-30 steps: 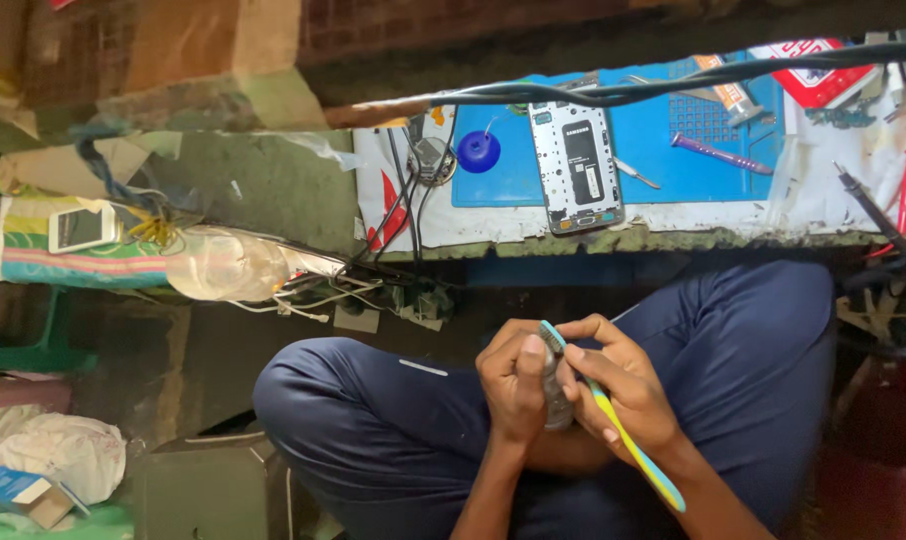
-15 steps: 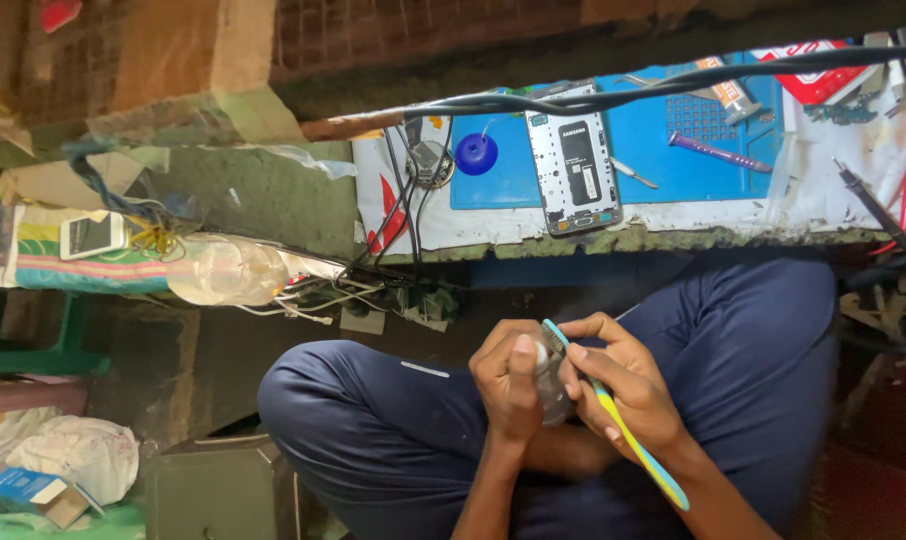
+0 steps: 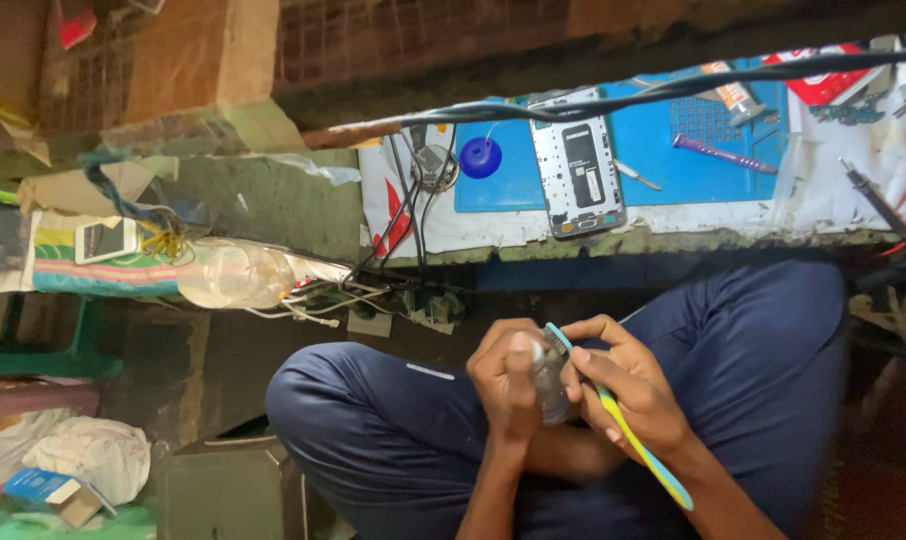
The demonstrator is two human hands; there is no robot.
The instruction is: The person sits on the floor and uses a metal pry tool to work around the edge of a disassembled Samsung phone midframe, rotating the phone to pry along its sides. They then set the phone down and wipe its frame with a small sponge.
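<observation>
Toothbrush unchanged against part, hands likewise.

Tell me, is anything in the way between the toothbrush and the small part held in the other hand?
Nothing visible. The right hand holds the yellow-and-blue toothbrush with its head right at the small grey part gripped in the left hand, over the lap. The blur hides whether the bristles actually touch it.

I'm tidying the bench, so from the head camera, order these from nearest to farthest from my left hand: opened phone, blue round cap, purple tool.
From the left hand:
1. Opened phone, straight ahead on the blue mat.
2. Blue round cap, at the mat's left edge; close to the phone's rank.
3. Purple tool, far right on the mat.
</observation>
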